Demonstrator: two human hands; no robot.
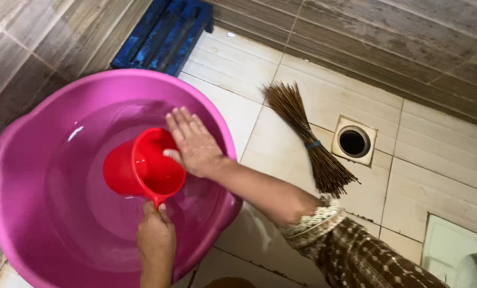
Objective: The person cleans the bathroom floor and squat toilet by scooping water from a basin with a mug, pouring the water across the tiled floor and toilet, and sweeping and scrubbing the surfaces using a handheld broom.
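A large pink basin sits on the tiled floor at the left, close to the brown tiled wall, with clear water lying in its bottom. Inside the basin, held above the water, is a red mug, tipped on its side so its mouth faces right and toward the camera.

The left hand comes up from the bottom edge and grips the mug's handle, fingers closed around it and the thumb pressed on top. The right hand reaches in from the right over the basin's rim, flat and spread, fingers together and pointing up-left; its palm lies against the mug's rim, and the thumb hooks into the mouth. It holds nothing of its own (it only rests on the mug). Its forearm crosses the basin's right rim, and a patterned brown sleeve with a pale cuff covers the arm near the bottom edge.

On the floor to the right of the basin lies a bundle broom of thin brown sticks tied with a blue band. Just right of it is a round drain in a square frame. A blue slatted stool stands against the wall behind the basin. A white fixture shows in the bottom right corner.
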